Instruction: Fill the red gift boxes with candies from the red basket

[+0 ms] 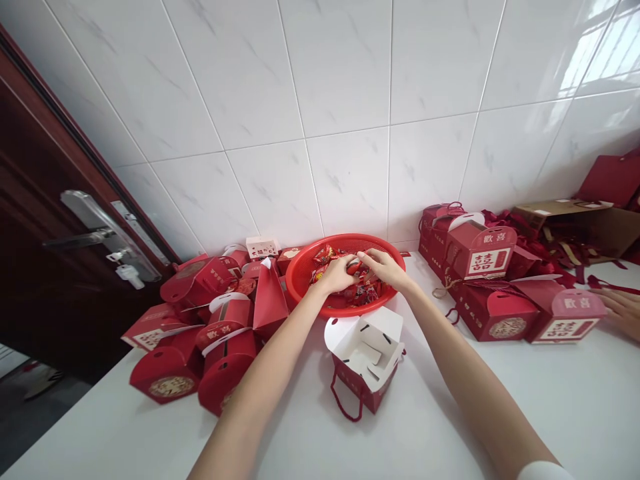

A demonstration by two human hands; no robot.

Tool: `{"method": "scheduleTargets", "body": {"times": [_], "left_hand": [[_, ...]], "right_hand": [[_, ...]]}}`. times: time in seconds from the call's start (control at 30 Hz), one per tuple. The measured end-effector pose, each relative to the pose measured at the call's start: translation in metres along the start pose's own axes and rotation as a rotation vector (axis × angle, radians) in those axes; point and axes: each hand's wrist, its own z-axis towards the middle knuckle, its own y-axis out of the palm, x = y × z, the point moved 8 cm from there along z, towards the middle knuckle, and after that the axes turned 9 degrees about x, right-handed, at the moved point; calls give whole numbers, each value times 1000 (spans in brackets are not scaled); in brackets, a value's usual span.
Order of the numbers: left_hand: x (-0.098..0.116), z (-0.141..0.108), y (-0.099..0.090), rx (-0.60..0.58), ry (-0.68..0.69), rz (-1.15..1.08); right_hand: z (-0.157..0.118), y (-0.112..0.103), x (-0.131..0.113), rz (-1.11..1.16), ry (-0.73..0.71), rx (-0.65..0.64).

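Note:
Over a red plastic basket (295,283) full of red-wrapped candies (367,293), my two hands meet. My left hand (338,276) is closed, its fingers bent around a small red-wrapped candy (354,267). From the other side my right hand (384,268) comes in with curled fingers, its fingertips close to the same candy; what lies in its grip is hidden. Between my forearms, in front of the basket, stands an open red gift box (367,393) with a white inside (361,353). Its red cord handle hangs down the front.
Several closed red gift boxes (173,363) crowd the left of the white table (310,440). More red boxes (493,250) are stacked at right, beside a cardboard box (600,223) with red ribbons. Another person's hand (623,310) rests at the right edge. A tiled wall stands behind.

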Motion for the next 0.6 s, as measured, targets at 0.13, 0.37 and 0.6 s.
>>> {"method": "scheduleTargets", "body": {"times": [0.13, 0.37, 0.6], "left_hand": [[5, 1, -2, 50, 52, -72], [-8, 5, -7, 152, -1, -156], [-37, 12, -26, 372, -163, -271]], "right_hand": [[-3, 1, -2, 61, 16, -46], [6, -21, 5, 75, -37, 179], [8, -28, 12, -20, -60, 311]]}}
